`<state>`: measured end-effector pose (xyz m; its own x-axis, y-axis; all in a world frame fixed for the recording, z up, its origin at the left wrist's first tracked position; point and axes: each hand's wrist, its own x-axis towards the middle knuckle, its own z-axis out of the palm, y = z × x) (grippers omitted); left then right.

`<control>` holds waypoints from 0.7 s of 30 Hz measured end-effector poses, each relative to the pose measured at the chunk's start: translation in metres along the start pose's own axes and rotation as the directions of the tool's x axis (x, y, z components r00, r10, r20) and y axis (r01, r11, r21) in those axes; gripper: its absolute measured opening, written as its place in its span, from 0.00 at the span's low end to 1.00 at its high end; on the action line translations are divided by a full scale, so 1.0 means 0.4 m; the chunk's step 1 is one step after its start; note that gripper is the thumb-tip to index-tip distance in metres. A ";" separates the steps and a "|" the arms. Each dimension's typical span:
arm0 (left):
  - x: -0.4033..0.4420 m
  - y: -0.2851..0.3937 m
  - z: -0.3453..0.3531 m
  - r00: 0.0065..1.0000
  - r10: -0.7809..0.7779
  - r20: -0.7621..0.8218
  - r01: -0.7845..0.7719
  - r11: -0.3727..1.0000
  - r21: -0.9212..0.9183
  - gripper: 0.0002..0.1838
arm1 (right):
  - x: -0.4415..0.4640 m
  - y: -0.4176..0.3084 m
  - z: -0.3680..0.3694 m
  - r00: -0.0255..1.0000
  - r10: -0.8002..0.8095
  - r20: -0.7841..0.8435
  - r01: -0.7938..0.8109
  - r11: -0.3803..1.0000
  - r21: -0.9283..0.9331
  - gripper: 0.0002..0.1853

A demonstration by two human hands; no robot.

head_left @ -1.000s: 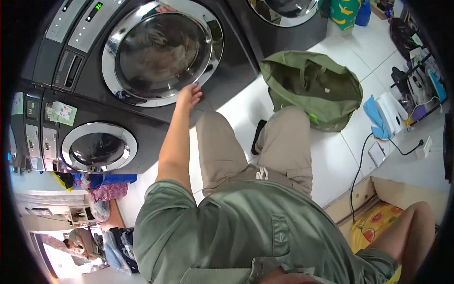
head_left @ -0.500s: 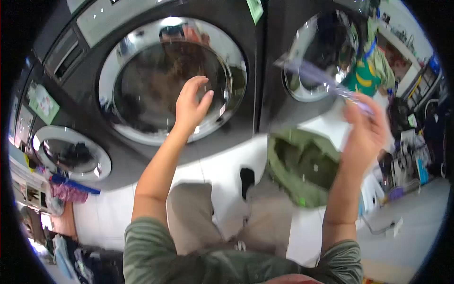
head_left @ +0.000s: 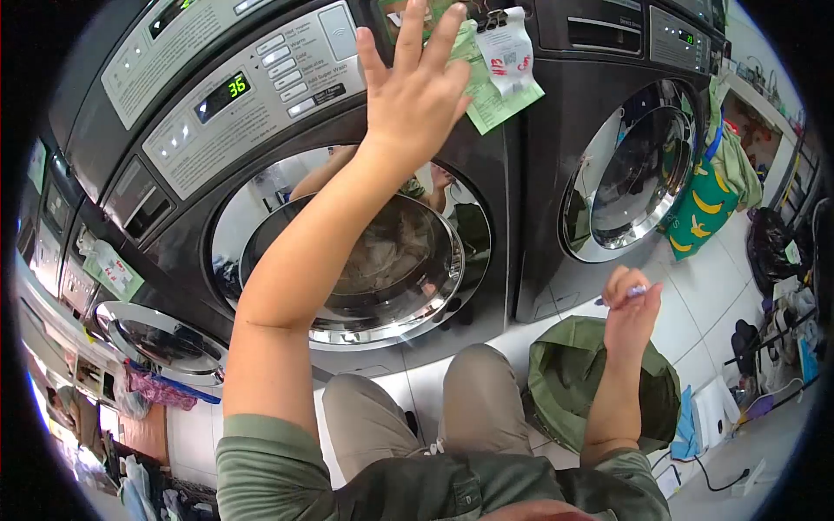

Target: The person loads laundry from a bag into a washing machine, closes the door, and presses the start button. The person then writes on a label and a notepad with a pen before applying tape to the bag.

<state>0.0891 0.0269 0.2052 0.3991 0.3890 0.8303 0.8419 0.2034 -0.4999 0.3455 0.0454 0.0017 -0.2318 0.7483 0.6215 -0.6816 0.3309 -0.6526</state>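
My left hand (head_left: 413, 95) is raised with its fingers spread, over the left edge of a green paper slip (head_left: 502, 106). A white tag (head_left: 506, 54) with red writing hangs beside it from a black clip. Below my left arm is a dark washing machine's round glass door (head_left: 391, 252), with fabric behind the glass; its panel display (head_left: 223, 95) reads 36. My right hand (head_left: 629, 300) is closed around a thin purple pen-like object (head_left: 637, 292), above the open green bag (head_left: 565, 373).
Another front-loading machine door (head_left: 634, 174) stands to the right. Beside it hangs a green bag with bananas (head_left: 702, 213). A black plastic bag (head_left: 773, 247) and a cluttered rack are at the far right. Clothes (head_left: 139, 486) lie at the lower left.
My left hand has risen from the machine door to the papers above. My right hand came into view with the purple object, then moved lower. The view has tilted up toward the panel.
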 end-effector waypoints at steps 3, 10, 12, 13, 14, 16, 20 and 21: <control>-0.022 -0.022 0.046 0.992 0.118 -0.033 -0.117 0.992 0.046 0.09 | -0.018 -0.012 -0.006 0.993 0.056 -0.107 -0.056 0.998 0.004 0.27; 0.001 -0.031 0.072 0.956 0.288 -0.056 -0.288 0.958 0.008 0.06 | 0.033 0.008 0.028 0.981 0.147 -0.125 -0.131 0.983 0.127 0.17; 0.002 -0.038 0.091 0.939 0.328 -0.102 -0.318 0.943 0.103 0.06 | 0.065 0.017 0.046 0.989 0.122 -0.089 -0.121 0.992 0.019 0.17; 0.004 -0.038 0.067 0.945 0.326 -0.023 -0.320 0.937 0.142 0.06 | 0.081 0.014 0.087 0.976 0.143 -0.167 -0.132 0.988 0.076 0.18; 0.004 -0.048 0.067 0.942 0.335 -0.021 -0.328 0.933 0.146 0.06 | 0.100 0.020 0.112 0.956 0.166 -0.244 -0.136 0.982 0.135 0.19; 0.005 -0.070 0.060 0.942 0.329 -0.060 -0.331 0.944 -0.016 0.07 | 0.124 0.064 0.062 0.995 0.060 -0.075 -0.056 0.997 0.057 0.26; -0.002 -0.108 0.076 0.898 0.440 -0.009 -0.440 0.898 -0.001 0.13 | 0.160 0.095 0.122 0.980 0.162 0.113 -0.180 0.969 0.172 0.35; 0.006 -0.108 0.063 0.895 0.447 -0.010 -0.447 0.895 -0.002 0.13 | 0.174 0.101 0.164 0.997 0.078 -0.015 -0.076 0.992 0.104 0.33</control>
<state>0.0445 0.0417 0.2225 0.7368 0.4294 0.5223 0.5758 0.0064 -0.8176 0.2564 0.0732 0.0468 -0.2734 0.7805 0.5622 -0.7306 0.2116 -0.6491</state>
